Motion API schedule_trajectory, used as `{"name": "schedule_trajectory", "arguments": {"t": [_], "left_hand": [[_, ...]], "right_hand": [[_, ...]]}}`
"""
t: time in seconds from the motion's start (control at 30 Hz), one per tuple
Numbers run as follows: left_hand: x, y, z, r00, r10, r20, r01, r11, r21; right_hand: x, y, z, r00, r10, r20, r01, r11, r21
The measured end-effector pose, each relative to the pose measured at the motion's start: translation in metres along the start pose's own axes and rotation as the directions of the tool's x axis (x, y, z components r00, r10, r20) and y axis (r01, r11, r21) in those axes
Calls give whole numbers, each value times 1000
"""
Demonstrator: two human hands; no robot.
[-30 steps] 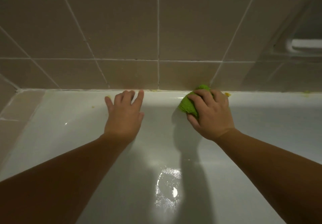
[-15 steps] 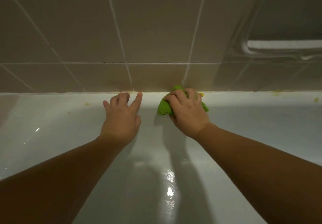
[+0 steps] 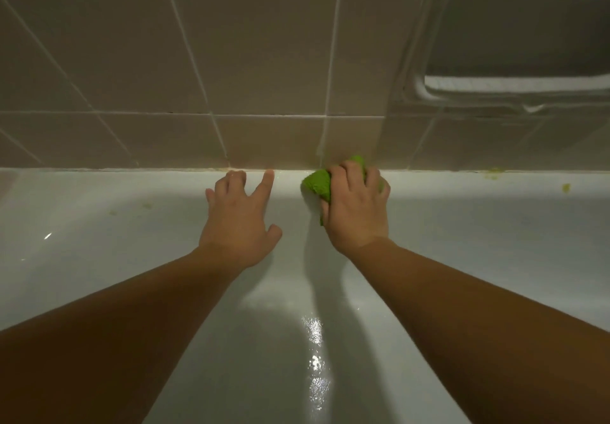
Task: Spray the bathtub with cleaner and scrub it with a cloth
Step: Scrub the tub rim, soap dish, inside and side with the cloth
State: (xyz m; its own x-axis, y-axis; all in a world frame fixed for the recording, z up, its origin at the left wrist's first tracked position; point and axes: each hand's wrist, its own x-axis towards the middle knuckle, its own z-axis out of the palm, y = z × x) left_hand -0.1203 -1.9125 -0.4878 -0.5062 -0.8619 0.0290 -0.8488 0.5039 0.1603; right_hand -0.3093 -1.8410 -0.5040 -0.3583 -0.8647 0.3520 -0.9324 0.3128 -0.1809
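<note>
Since 1 second ago, the cloth (image 3: 317, 184) is being scrubbed leftward along the bathtub (image 3: 99, 225) rim, gripped in the right hand (image 3: 355, 205); the left hand (image 3: 239, 222) is being braced, fingers spread wide. Yellowish spots (image 3: 491, 174) to the right are judged to need scrubbing next.

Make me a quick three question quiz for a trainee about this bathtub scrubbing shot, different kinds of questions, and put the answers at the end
1. True or false: the left hand holds the green cloth.
2. Multiple choice: where is the cloth being pressed? A) on the tub floor by the wet glare, B) on the far rim of the bathtub at the foot of the tiled wall, C) on the recessed shelf.
3. Fill in: yellowish specks sit on the rim to the ____ of the right hand.

Key: 1 false, the right hand grips it while the left rests spread on the tub. 2 B. 3 right.
</note>
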Motion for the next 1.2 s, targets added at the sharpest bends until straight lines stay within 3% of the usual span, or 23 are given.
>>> {"name": "schedule_trajectory", "arguments": {"t": [0.1, 0.23, 0.43, 0.53, 0.67, 0.77, 0.93, 1.07, 1.2], "left_hand": [[0, 4, 8, 1000, 5, -28, -4, 1000, 10], [1, 14, 7, 1000, 6, -27, -5, 1000, 31], [3, 34, 4, 1000, 9, 15, -10, 1000, 18], [4, 44, 4, 1000, 3, 18, -3, 1000, -14], [4, 53, 8, 1000, -5, 2, 5, 1000, -18], [4, 66, 9, 1000, -9, 17, 10, 999, -37], [5, 88, 12, 999, 2, 32, -1, 998, -57], [5, 94, 14, 1000, -10, 16, 11, 999, -47], [6, 100, 16, 1000, -26, 8, 26, 998, -60]], "right_hand": [[-1, -20, 5, 999, 35, 11, -35, 999, -22], [-3, 11, 1, 994, -104, 34, 105, 993, -49], [-6, 85, -22, 991, 112, 75, -104, 989, -103], [1, 49, -21, 975, 214, 58, -211, 976, -57], [0, 22, -13, 994, 108, 28, -109, 993, 46], [-9, 62, -23, 999, 28, 23, -32, 979, 202], [-16, 127, -35, 968, 243, -62, -210, 921, 329], [-8, 105, -42, 977, 198, -73, -167, 939, 302], [-29, 120, -44, 964, 191, -185, -147, 962, 229]]}}
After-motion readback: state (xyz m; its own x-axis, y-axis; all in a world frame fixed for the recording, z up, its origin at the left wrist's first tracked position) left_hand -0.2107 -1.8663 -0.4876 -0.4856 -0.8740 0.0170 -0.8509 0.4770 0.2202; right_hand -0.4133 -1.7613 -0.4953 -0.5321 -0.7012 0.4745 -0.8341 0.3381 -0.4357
